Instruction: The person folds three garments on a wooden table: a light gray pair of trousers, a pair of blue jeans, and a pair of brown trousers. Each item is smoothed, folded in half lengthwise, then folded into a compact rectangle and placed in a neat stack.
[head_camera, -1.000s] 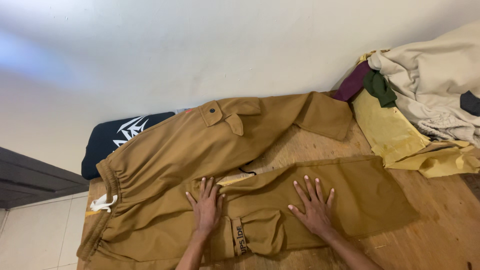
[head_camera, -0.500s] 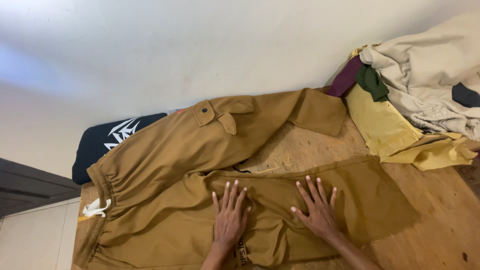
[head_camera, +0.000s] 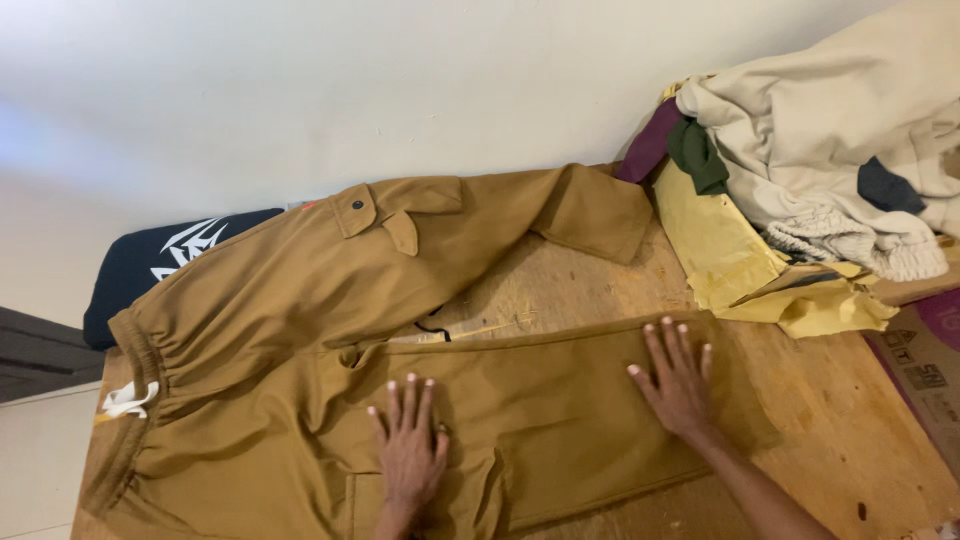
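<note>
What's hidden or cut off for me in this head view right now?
- Trousers: the near hip runs off the bottom edge.
- Near trouser leg: the cloth under the left hand and right hand is covered by the flat palms.
- Dark blue garment: mostly hidden behind the waistband.
- Pile of clothes: cropped by the right edge.
- Cardboard box: cropped too.

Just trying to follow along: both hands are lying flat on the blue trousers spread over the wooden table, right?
Not quite: the trousers are mustard brown, not blue. The head view shows the left hand and right hand lying flat on them, over the wooden table.
</note>
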